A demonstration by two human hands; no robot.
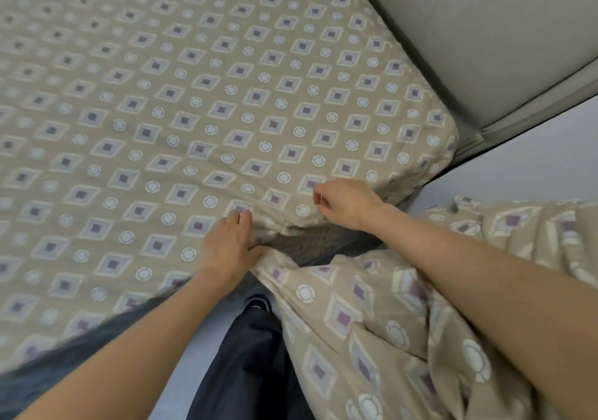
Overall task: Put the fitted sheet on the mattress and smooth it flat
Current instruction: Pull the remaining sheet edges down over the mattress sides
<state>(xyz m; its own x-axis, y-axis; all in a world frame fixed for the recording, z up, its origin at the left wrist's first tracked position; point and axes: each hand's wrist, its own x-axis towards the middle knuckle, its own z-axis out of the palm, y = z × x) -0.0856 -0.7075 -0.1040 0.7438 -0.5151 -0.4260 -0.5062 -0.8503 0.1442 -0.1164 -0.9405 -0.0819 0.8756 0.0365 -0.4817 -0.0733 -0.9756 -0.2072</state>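
Beige patterned cloth, the fitted sheet [226,96], covers the mattress top; its near hem rides up, baring the dark mattress side [310,244]. Our left hand [226,248] presses flat, fingers straight, to anchor the cloth; our right hand [346,204] curls its fingers, pinching the hem, likely to tug it down
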